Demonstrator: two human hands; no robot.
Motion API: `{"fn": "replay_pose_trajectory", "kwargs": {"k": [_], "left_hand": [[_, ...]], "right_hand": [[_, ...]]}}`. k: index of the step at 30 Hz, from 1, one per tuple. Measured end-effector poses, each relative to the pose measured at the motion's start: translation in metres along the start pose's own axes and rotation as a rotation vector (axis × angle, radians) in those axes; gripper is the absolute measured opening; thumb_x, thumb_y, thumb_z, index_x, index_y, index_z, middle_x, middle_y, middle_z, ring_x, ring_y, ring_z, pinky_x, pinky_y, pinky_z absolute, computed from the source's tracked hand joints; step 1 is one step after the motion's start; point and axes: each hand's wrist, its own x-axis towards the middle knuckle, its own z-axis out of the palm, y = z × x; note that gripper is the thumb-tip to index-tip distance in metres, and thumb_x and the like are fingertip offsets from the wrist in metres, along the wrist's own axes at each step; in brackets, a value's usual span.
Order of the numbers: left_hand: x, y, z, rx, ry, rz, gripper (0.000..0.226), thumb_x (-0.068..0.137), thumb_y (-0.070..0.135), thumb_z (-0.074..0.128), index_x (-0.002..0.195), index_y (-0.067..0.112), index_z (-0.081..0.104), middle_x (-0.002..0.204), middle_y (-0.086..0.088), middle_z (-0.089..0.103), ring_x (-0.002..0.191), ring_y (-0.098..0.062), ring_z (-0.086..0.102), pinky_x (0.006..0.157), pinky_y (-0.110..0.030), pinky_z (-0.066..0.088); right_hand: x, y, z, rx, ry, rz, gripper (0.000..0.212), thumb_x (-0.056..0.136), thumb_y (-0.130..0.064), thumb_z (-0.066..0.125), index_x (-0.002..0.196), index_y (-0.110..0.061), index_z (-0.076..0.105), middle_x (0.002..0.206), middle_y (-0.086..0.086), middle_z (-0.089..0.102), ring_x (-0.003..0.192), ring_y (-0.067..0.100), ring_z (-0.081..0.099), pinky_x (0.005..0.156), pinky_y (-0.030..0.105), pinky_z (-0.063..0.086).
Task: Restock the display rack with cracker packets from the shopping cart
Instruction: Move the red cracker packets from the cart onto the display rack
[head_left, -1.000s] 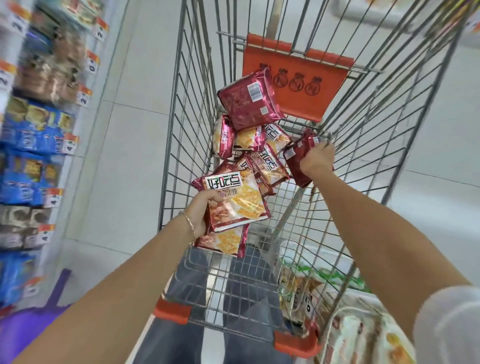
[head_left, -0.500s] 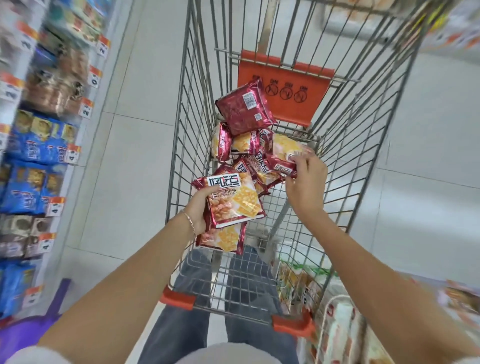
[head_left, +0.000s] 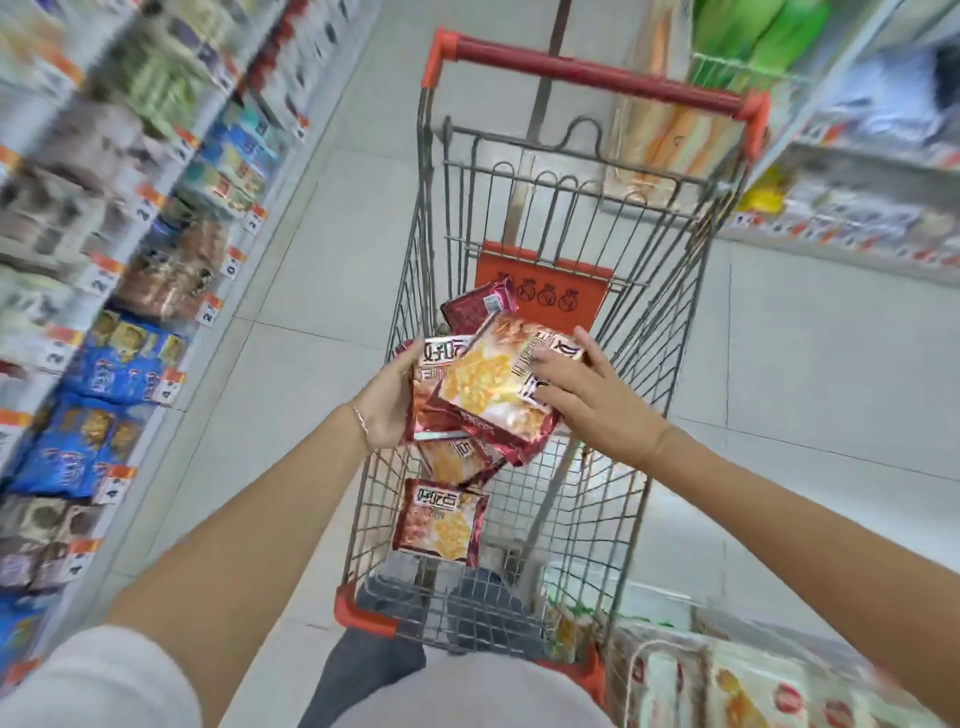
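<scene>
Packets (head_left: 488, 387) between both hands (head_left: 387, 402) (head_left: 589, 397) over cart (head_left: 670, 332)

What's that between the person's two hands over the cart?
A stack of red cracker packets, in the head view: the left hand grips its left edge, the right hand rests fingers on top.

left hand (head_left: 387, 402) grips packets (head_left: 488, 384); right hand (head_left: 587, 402) rests atop
</scene>
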Motion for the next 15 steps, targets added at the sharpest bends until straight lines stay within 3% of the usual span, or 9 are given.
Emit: {"fn": "replay_pose_trajectory", "kwargs": {"k": [2, 4, 6, 8, 11, 13, 15], "left_hand": [[-0.016, 0.015, 0.003, 0.122, -0.055, -0.009, 0.06, 0.076, 0.077, 0.058, 0.086, 0.018, 0.062, 0.06, 0.004, 0.061, 0.061, -0.014, 0.054, 0.063, -0.028, 0.048], [-0.028, 0.021, 0.01, 0.27, -0.132, -0.022, 0.066, 0.058, 0.073, 0.075, 0.089, 0.016, 0.061, 0.064, 0.002, 0.066, 0.058, -0.015, 0.063, 0.063, -0.028, 0.053], [-0.035, 0.023, 0.02, 0.381, -0.198, -0.02, 0.081, 0.045, 0.065, 0.09, 0.104, 0.015, 0.065, 0.089, -0.006, 0.076, 0.077, -0.021, 0.073, 0.076, -0.034, 0.056], [-0.033, 0.022, 0.023, 0.367, -0.165, 0.024, 0.066, 0.061, 0.058, 0.082, 0.108, 0.016, 0.064, 0.092, -0.005, 0.076, 0.079, -0.02, 0.072, 0.077, -0.033, 0.056], [-0.032, 0.021, 0.023, 0.264, -0.089, 0.124, 0.053, 0.073, 0.047, 0.073, 0.112, 0.013, 0.064, 0.096, -0.008, 0.075, 0.079, -0.022, 0.07, 0.076, -0.033, 0.059], [-0.034, 0.021, 0.022, 0.234, -0.048, 0.198, 0.071, 0.069, 0.048, 0.079, 0.125, 0.009, 0.061, 0.112, -0.018, 0.073, 0.088, -0.028, 0.07, 0.079, -0.038, 0.06], [-0.037, 0.021, 0.023, 0.266, -0.007, 0.239, 0.096, 0.059, 0.059, 0.084, 0.134, 0.007, 0.055, 0.129, -0.026, 0.064, 0.103, -0.036, 0.068, 0.088, -0.045, 0.057]], "right_hand": [[0.01, 0.007, -0.018, 0.035, -0.053, -0.161, 0.043, 0.094, 0.015, 0.033, 0.132, -0.004, 0.035, 0.149, 0.022, 0.033, 0.145, 0.033, 0.029, 0.122, 0.058, 0.004], [0.02, 0.014, -0.028, 0.026, -0.116, -0.182, 0.041, 0.102, 0.006, 0.019, 0.14, -0.003, 0.03, 0.155, 0.023, 0.029, 0.147, 0.035, 0.027, 0.12, 0.062, 0.012], [0.027, 0.019, -0.032, -0.027, -0.175, -0.129, 0.056, 0.092, 0.013, 0.034, 0.146, -0.002, 0.028, 0.156, 0.023, 0.028, 0.147, 0.036, 0.025, 0.121, 0.06, 0.013], [0.03, 0.023, -0.037, -0.09, -0.192, -0.038, 0.076, 0.08, 0.012, 0.048, 0.15, -0.006, 0.027, 0.159, 0.023, 0.025, 0.15, 0.033, 0.017, 0.124, 0.054, 0.006], [0.032, 0.02, -0.046, -0.021, -0.221, 0.404, 0.073, 0.089, 0.002, 0.051, 0.156, -0.017, 0.027, 0.163, 0.011, 0.023, 0.152, 0.025, 0.017, 0.125, 0.047, 0.013], [0.044, 0.009, -0.057, 0.385, -0.188, 0.893, 0.051, 0.105, -0.027, 0.043, 0.154, -0.016, 0.034, 0.158, 0.004, 0.035, 0.146, 0.021, 0.032, 0.121, 0.036, 0.018], [0.058, 0.003, -0.06, 0.85, -0.226, 1.179, 0.066, 0.098, -0.06, 0.04, 0.147, -0.017, 0.046, 0.147, 0.001, 0.052, 0.134, 0.02, 0.049, 0.117, 0.042, 0.03]]}}
